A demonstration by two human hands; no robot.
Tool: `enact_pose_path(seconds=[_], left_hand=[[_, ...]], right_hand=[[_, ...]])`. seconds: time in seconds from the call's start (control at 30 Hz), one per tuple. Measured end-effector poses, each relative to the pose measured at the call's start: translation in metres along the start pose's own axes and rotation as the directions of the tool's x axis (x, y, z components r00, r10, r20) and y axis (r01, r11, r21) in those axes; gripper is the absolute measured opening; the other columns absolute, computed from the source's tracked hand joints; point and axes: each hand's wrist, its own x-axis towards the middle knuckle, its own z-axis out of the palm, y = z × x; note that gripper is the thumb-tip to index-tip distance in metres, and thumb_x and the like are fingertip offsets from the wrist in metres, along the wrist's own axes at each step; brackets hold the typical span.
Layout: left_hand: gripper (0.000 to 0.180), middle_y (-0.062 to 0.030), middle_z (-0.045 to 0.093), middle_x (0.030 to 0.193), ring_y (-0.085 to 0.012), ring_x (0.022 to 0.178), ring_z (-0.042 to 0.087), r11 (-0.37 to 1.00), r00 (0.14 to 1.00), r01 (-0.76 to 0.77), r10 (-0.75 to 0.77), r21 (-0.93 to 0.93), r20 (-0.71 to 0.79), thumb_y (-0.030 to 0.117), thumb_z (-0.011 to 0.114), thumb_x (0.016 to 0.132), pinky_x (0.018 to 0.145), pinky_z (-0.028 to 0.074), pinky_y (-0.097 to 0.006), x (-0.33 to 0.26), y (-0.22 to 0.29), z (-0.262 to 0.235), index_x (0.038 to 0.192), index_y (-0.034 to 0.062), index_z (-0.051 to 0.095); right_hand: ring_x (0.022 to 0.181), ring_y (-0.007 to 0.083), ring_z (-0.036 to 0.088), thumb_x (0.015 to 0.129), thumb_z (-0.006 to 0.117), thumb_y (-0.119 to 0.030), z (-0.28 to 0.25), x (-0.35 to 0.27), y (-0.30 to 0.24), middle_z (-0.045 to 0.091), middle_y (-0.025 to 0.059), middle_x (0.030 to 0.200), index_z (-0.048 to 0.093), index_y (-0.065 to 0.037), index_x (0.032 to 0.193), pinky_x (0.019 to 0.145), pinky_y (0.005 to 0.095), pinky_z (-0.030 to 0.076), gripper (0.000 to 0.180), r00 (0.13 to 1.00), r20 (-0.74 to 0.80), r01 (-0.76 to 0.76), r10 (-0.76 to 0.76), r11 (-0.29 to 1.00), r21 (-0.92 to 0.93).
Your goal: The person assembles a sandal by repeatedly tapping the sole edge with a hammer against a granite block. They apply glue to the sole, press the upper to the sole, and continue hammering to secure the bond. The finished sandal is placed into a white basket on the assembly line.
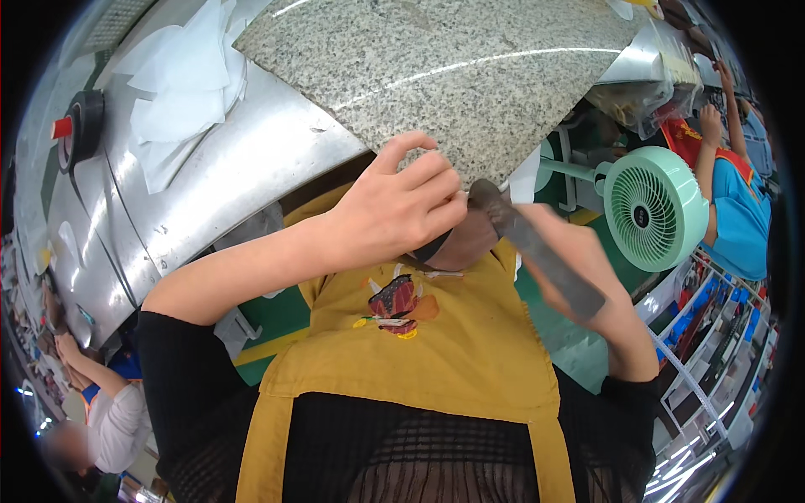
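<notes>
My left hand (394, 210) is closed on a small dark brown piece (461, 241), held just off the near edge of a speckled granite slab (453, 67). My right hand (587, 268) grips a long flat grey blade (537, 247). The blade's tip touches the top of the dark piece, close to my left fingertips. Both hands hover above my yellow apron (436, 344), which has a small colourful emblem on the chest. How much of the dark piece there is stays hidden behind my left hand.
The slab lies on a shiny metal table (210, 193) with white cut sheets (184, 92) and a black tape roll (84, 126). A green fan (654, 210) stands at right, beside a person in blue (742, 218). Another person (109, 419) sits lower left.
</notes>
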Motion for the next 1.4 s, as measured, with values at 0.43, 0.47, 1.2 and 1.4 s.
enact_pose_path(seconds=[0.43, 0.47, 1.2, 1.4], left_hand=[[0.021, 0.0014, 0.053, 0.082, -0.0178, 0.087, 0.052, 0.962, 0.982, 0.188, -0.182, -0.197, 0.051, 0.011, 0.064, 0.066, 0.093, 0.038, -0.042, -0.005, -0.006, -0.005, 0.086, 0.0111, 0.061], [0.021, 0.0011, 0.053, 0.083, -0.0178, 0.087, 0.052, 0.973, 0.988, 0.152, -0.147, -0.175, 0.038, 0.012, 0.064, 0.065, 0.093, 0.038, -0.042, -0.007, -0.008, -0.002, 0.086, 0.0112, 0.061], [0.018, 0.0005, 0.053, 0.084, -0.0189, 0.089, 0.051, 0.971, 0.983, 0.184, -0.179, -0.151, 0.047, 0.012, 0.061, 0.068, 0.096, 0.037, -0.042, -0.011, -0.002, -0.006, 0.085, 0.0113, 0.06], [0.021, 0.0007, 0.053, 0.085, -0.0192, 0.085, 0.051, 0.997, 0.998, 0.064, -0.065, -0.05, -0.019, 0.012, 0.06, 0.066, 0.093, 0.04, -0.042, -0.017, -0.001, -0.005, 0.086, 0.0113, 0.06]], right_hand=[[0.081, 0.0373, 0.061, 0.083, 0.056, -0.008, 0.004, 0.006, -0.005, 0.06, 0.0181, 0.091, 0.045, -0.003, 0.115, 0.065, 0.0427, 0.049, 0.034, 0.987, 0.15, -0.06, 0.066, 0.997, -0.049], [0.081, 0.0371, 0.061, 0.083, 0.056, -0.008, 0.005, 0.005, -0.002, 0.06, 0.0185, 0.093, 0.044, -0.003, 0.116, 0.064, 0.0427, 0.049, 0.036, 0.99, 0.133, -0.043, 0.044, 0.999, -0.011], [0.08, 0.0389, 0.06, 0.085, 0.055, -0.009, 0.006, 0.011, -0.009, 0.06, 0.0188, 0.09, 0.046, -0.002, 0.111, 0.064, 0.0439, 0.048, 0.028, 0.984, 0.166, -0.063, 0.065, 0.998, -0.02], [0.074, 0.0385, 0.059, 0.086, 0.053, -0.006, 0.012, -0.001, -0.001, 0.059, 0.018, 0.087, 0.05, -0.002, 0.115, 0.065, 0.0355, 0.048, 0.029, 0.998, 0.01, -0.063, 0.062, 0.996, 0.062]])
